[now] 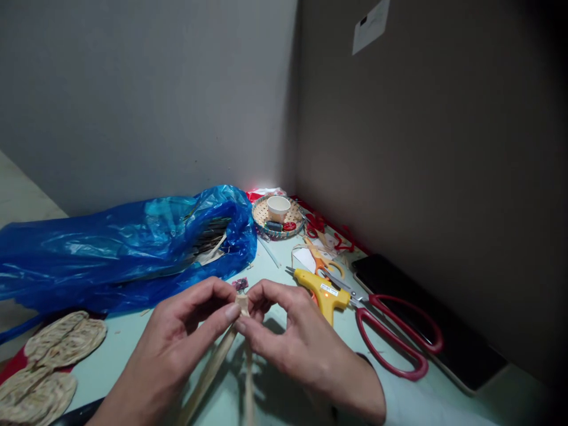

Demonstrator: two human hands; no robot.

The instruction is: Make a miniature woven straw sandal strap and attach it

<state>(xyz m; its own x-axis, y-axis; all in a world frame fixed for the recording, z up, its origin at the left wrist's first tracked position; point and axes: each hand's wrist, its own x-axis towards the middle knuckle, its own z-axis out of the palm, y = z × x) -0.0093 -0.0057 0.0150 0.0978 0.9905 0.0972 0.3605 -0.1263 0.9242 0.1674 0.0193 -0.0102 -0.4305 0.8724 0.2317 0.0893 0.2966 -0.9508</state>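
Between my two hands is a flat, pale tan strip of what looks like dried plant fibre [213,360], bent over at the top with two lengths hanging down towards me. My left hand [173,337] pinches the bend between thumb and fingers from the left. From the right, my right hand [295,334] pinches the same spot, its thumb just below the left thumb. The fingertips of both hands nearly meet, so part of the fold is hidden. Just behind them lies a small pink patterned piece [240,284].
A blue plastic bag [133,236] of dark strips lies at the left, woven pieces [66,343] in front. At the right are a yellow glue gun [326,291], red-handled scissors [390,355] and a black tablet-like slab [465,355]. A woven tray [261,212] holds a white cup [278,208].
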